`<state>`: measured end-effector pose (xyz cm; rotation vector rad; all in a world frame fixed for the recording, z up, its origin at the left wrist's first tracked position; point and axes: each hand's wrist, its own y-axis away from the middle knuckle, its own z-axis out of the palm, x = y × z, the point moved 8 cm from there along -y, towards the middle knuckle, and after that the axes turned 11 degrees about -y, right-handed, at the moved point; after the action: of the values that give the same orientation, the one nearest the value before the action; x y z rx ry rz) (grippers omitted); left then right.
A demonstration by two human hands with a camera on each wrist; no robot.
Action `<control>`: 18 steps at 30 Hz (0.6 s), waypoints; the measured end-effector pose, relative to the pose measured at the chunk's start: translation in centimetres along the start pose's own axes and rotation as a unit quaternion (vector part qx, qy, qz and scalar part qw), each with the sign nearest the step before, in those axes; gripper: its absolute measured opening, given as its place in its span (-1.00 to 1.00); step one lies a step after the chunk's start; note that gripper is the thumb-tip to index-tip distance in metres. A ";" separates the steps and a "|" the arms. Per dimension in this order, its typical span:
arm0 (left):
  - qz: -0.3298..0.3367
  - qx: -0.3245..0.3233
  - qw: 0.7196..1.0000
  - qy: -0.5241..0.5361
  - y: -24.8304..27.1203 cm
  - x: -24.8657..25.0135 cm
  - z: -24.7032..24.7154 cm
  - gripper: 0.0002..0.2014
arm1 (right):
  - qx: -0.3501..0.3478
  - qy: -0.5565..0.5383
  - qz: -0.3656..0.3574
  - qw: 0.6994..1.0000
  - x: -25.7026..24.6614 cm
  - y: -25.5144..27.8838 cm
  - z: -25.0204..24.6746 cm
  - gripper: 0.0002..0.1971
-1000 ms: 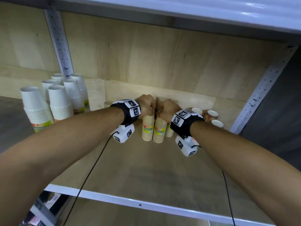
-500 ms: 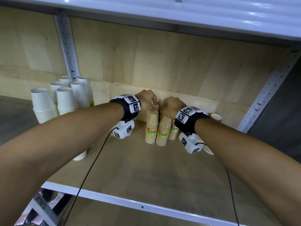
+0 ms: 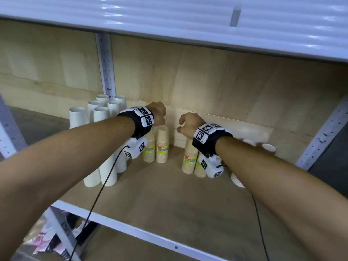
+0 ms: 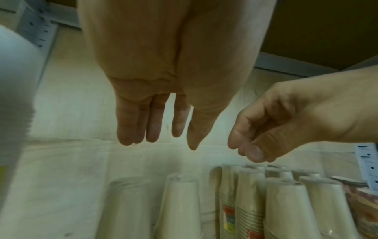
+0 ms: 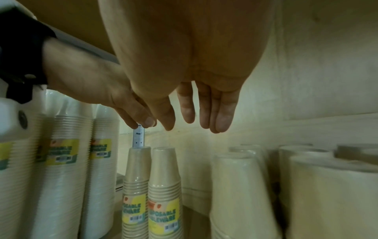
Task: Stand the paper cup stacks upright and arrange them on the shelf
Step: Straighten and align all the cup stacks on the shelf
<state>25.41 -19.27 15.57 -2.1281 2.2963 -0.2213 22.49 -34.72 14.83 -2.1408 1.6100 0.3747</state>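
Four tan cup stacks (image 3: pixel 162 144) upright (bases up), hands (image 3: pixel 190 122) above

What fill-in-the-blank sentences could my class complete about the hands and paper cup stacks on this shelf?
1. Both the left hand and the right hand hold ____.
2. The tan cup stacks stand rim-____ on the wooden shelf.
3. The white cup stacks stand to the ____ of the tan ones.
4. The labels on the tan stacks read "Disposable ____".

Missing words: nothing; down; left; Tableware
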 end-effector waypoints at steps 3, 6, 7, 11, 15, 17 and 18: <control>-0.014 -0.013 1.000 -0.019 0.0 -1.5 0.9 -0.54 | -0.019 0.000 -0.011 1.000 -1.2 -0.5 1.5 -0.62; -0.028 -0.023 0.999 -0.036 0.1 -2.2 1.9 -0.49 | -0.038 0.000 -0.025 0.999 -2.6 -0.9 2.9 -0.61; -0.034 -0.027 0.998 -0.042 0.1 -2.4 2.2 -0.49 | -0.043 -0.002 -0.029 0.999 -3.0 -1.0 3.3 -0.60; -0.052 -0.038 0.996 -0.053 0.6 -2.3 3.3 -0.54 | -0.073 -0.006 -0.031 0.997 -4.1 -1.8 5.4 -0.58; -0.033 -0.035 0.995 -0.086 0.9 -2.1 4.3 -0.68 | -0.087 0.011 -0.048 0.995 -4.9 -2.3 6.9 -0.71; -0.022 -0.035 0.993 -0.107 1.1 -2.0 4.6 -0.85 | -0.091 0.026 -0.046 0.995 -4.9 -2.5 7.6 -0.88; -0.020 -0.032 0.992 -0.118 1.1 -1.9 4.6 -0.86 | -0.093 0.029 -0.045 0.994 -4.8 -2.6 7.9 -0.90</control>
<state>24.90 -17.76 10.70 -2.1019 2.1567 0.1007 23.95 -26.21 10.61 -2.3743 1.5565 0.4537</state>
